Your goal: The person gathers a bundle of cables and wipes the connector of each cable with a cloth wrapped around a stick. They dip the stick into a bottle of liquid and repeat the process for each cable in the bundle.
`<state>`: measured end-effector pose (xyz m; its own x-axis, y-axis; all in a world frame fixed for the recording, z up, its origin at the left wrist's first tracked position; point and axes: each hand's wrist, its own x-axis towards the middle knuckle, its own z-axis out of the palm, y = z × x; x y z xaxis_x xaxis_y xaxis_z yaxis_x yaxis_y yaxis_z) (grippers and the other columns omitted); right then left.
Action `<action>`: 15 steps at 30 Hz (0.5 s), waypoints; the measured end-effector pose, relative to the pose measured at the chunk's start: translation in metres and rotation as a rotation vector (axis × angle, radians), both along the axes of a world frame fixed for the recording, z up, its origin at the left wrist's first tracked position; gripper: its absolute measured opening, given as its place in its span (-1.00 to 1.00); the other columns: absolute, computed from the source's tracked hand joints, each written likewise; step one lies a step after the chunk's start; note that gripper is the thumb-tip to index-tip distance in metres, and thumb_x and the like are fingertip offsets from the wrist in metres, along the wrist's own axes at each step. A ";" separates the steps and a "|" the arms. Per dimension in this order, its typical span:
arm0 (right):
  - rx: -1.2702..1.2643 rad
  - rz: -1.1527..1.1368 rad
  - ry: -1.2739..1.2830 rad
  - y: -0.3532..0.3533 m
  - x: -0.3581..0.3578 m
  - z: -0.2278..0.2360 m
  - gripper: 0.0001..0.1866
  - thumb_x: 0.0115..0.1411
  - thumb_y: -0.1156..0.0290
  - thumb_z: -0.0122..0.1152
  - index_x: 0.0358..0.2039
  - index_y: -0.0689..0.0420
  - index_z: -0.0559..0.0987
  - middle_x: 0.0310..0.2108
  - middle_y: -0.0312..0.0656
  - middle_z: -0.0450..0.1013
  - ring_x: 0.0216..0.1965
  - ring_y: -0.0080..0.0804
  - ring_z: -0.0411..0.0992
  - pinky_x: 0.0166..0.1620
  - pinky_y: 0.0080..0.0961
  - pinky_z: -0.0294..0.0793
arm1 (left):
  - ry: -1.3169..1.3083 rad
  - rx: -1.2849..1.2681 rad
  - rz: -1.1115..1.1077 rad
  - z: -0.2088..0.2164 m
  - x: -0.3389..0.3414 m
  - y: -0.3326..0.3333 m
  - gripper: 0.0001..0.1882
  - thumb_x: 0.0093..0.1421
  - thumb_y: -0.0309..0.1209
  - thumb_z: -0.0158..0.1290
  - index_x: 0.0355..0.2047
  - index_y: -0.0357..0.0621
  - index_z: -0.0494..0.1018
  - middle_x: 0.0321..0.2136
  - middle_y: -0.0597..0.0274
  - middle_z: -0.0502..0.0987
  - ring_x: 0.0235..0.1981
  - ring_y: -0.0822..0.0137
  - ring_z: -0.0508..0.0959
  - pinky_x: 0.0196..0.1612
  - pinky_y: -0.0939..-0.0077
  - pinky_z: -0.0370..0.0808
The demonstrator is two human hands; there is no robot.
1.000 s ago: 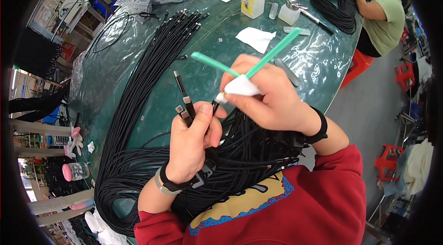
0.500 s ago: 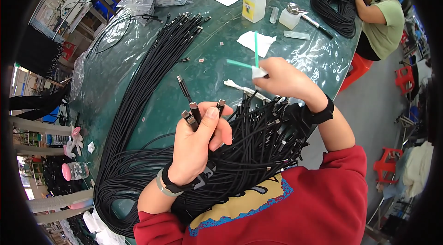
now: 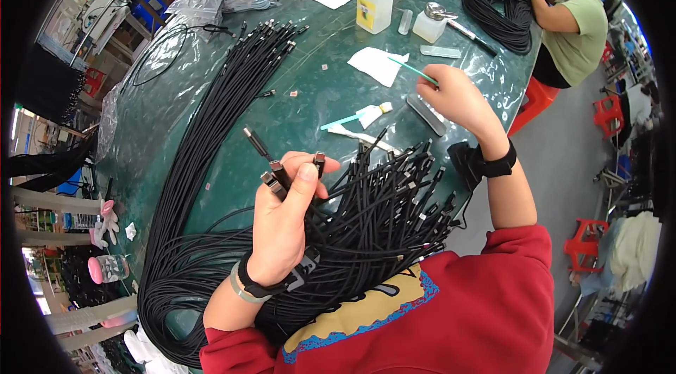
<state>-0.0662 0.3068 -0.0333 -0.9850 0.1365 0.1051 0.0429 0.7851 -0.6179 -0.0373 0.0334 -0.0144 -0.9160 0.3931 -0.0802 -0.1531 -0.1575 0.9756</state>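
My left hand (image 3: 282, 222) is closed around the ends of several black cables, their metal-tipped plugs (image 3: 277, 175) sticking up past the thumb and fingers. A thin green stick (image 3: 413, 70) is pinched in my right hand (image 3: 456, 98), and its far end reaches over a white sheet (image 3: 373, 67). Another green stick with a white wrapped tip (image 3: 369, 115) lies on the table between my hands, beside a crumpled white strip (image 3: 359, 136). Below and right of my left hand, a heap of black cables (image 3: 380, 212) spreads across my lap and the table edge.
A long bundle of black cables (image 3: 204, 127) runs along the left. Two dispenser bottles, one tall (image 3: 374, 4) and one short (image 3: 428, 24), stand at the back. A coiled cable bundle (image 3: 496, 15) lies near a seated person (image 3: 581, 29). A dark flat bar (image 3: 426, 115) rests near my right hand.
My right hand has moved up and right, letting go of the white-tipped stick, which now lies on the table. It now holds the other green stick. My left hand still grips the cables.
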 end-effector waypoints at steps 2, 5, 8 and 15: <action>0.173 -0.067 -0.056 0.026 0.001 -0.021 -0.71 -0.08 0.31 0.08 -0.53 0.34 0.40 -0.64 0.07 0.31 -0.54 -0.10 0.36 -0.44 -0.38 0.32 | 0.111 -0.050 0.008 -0.002 -0.001 0.001 -0.77 0.17 -0.33 -0.12 -0.36 -0.28 0.40 -0.40 0.28 0.37 -0.49 0.54 0.30 -0.42 0.64 0.25; 0.265 -0.092 -0.126 0.034 0.003 -0.023 -0.72 -0.09 0.32 0.08 -0.54 0.33 0.40 -0.63 0.07 0.32 -0.53 -0.08 0.36 -0.44 -0.37 0.31 | 0.079 -0.042 -0.006 -0.001 -0.001 0.002 -0.77 0.16 -0.34 -0.12 -0.39 -0.28 0.41 -0.39 0.30 0.35 -0.49 0.55 0.28 -0.42 0.64 0.24; 0.267 -0.085 -0.213 0.025 0.008 -0.026 -0.73 -0.11 0.32 0.09 -0.54 0.32 0.40 -0.62 0.06 0.34 -0.52 -0.07 0.36 -0.43 -0.35 0.31 | 0.036 -0.017 -0.007 -0.001 -0.001 0.002 -0.76 0.16 -0.34 -0.12 -0.39 -0.29 0.42 -0.42 0.34 0.31 -0.51 0.56 0.24 -0.42 0.66 0.20; 0.182 0.076 -0.161 0.012 0.017 -0.035 -0.72 -0.19 0.33 0.19 -0.56 0.29 0.40 -0.63 -0.05 0.34 -0.57 -0.22 0.34 -0.44 -0.44 0.31 | -0.002 -0.019 -0.069 0.001 0.000 0.004 -0.72 0.16 -0.32 -0.11 -0.32 -0.34 0.42 -0.49 0.35 0.31 -0.53 0.56 0.22 -0.43 0.66 0.19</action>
